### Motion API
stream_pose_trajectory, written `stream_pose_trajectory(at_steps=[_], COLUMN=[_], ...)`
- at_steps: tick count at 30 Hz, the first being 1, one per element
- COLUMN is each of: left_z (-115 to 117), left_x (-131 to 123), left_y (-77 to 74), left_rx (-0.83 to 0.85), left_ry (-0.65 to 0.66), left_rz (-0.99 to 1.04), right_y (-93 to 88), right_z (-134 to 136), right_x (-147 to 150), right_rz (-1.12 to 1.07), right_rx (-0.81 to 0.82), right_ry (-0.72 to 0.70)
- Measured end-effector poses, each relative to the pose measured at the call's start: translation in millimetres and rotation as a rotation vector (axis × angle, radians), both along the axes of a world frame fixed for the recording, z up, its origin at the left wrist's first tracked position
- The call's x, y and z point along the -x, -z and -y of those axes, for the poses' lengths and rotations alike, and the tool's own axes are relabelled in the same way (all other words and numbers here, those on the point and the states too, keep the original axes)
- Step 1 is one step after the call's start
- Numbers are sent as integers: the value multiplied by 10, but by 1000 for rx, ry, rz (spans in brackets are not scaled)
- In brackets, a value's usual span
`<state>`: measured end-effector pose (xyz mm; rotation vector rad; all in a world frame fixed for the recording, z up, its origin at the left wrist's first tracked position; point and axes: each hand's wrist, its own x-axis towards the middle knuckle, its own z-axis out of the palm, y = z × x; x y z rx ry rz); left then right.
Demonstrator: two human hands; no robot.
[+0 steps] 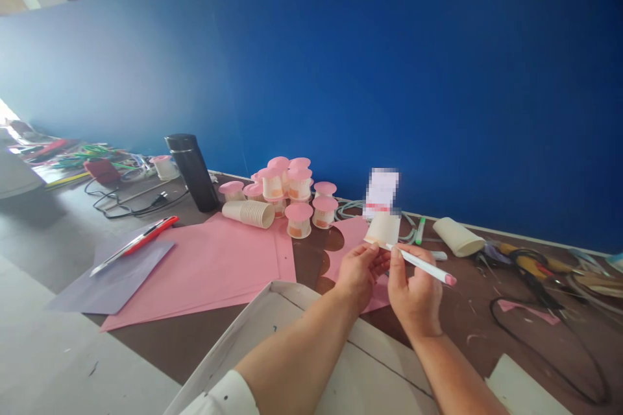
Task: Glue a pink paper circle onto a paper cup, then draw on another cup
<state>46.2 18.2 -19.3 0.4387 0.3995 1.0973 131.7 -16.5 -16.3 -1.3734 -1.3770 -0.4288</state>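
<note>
My left hand [357,277] grips a white paper cup [384,229] near its lower edge, with the fingers partly under it. A small orange patch shows at that edge. In my right hand [416,295] is a white marker pen [424,264], pinched between thumb and fingers. Its pink end points to the right, and its other end meets or nearly meets the cup's lower edge. Pink paper with round cut-outs [351,233] lies beneath and behind my hands. To the left stand several paper cups topped with pink discs [298,213], some stacked.
A stack of nested cups [248,214] lies on large pink sheets [219,266]. Left of it are a black bottle [192,172] and a red utility knife [141,240]. At right are a tipped cup [459,237], a green marker [420,231] and black cable [535,343]. A blue partition [341,78] stands behind.
</note>
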Motion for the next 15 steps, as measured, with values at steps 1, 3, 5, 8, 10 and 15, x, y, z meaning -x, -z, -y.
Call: stream_pose_trajectory(at_steps=[1,3,5,8,10,15], left_z=[1,1,3,4,3,-4], left_x=[-1,-1,1,4,3,-9], left_y=[0,-4,-11,-20,-20,-1], left_rx=[-2,-3,-5,5,6,-11], left_ry=[0,-1,1,-6,-10,0], left_rz=[-1,-9,-19,-24,-24,-21], right_y=[0,-2,-4,-1,5,12], right_z=[-1,-2,-3,-4,-6,-9], right_x=[-1,-3,-5,-8,-11,-16], right_rz=[-1,0,6,15,15,16], right_rx=[6,14,9,8,10,18], right_ry=[0,6,8,-2,4,11])
